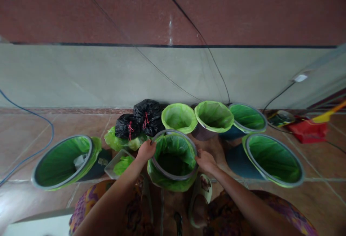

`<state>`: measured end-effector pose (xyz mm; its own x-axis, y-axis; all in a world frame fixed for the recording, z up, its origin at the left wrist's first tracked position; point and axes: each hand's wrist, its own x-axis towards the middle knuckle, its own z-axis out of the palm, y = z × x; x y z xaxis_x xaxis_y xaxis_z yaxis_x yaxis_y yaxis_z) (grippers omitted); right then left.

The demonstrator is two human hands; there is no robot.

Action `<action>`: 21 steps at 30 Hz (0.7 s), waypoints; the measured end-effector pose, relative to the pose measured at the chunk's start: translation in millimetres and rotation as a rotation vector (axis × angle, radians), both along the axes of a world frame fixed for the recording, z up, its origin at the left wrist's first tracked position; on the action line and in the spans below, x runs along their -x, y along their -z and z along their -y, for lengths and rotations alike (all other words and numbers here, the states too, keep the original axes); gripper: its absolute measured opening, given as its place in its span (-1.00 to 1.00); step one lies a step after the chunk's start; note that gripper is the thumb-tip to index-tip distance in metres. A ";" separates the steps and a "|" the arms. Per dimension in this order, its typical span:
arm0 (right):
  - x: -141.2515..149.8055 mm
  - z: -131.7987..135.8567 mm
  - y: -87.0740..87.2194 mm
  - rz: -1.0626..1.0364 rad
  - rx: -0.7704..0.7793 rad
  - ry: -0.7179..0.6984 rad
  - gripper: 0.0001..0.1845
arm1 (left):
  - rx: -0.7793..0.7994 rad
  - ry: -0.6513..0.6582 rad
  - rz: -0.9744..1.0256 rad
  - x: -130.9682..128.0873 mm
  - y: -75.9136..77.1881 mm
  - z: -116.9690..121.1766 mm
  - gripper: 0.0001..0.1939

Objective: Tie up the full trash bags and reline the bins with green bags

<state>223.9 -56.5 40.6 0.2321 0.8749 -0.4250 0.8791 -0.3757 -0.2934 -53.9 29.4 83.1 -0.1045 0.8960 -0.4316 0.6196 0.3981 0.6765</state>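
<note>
Between my feet stands a trash bin lined with a green plastic bag [173,186], its edge folded down over the outside. A grey rim ring [175,177] sits at the bin's mouth, over the liner. My left hand [146,150] is closed on the ring's left side. Opposite it, my right hand [204,160] grips the right side, thumb near the top. Inside, the bottom of the bin is dark. To the left lie a clear plastic tub [110,169] with a green bag in it and two tied black garbage bags [147,115].
More lined bins stand around: one on the left [36,173] holding something white, a large one on the right [240,162], and several along the wall. A red dustpan [308,129] lies far right. A blue cable [51,131] crosses the floor at left.
</note>
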 end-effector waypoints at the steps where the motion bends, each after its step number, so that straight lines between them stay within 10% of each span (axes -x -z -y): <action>1: -0.1 1.7 -0.1 -0.001 0.001 -0.012 -0.71 | 0.002 0.017 -0.035 1.4 -0.1 2.1 -0.85; 21: 13.8 16.9 -17.9 0.069 0.095 -0.091 -0.63 | 0.198 0.525 -0.707 2.9 -4.6 22.6 -0.58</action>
<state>210.1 -73.5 58.5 0.1848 0.8502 -0.4929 0.9276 -0.3166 -0.1984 -56.8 6.8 87.7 -0.0025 0.8193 -0.5734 0.9997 0.0158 0.0182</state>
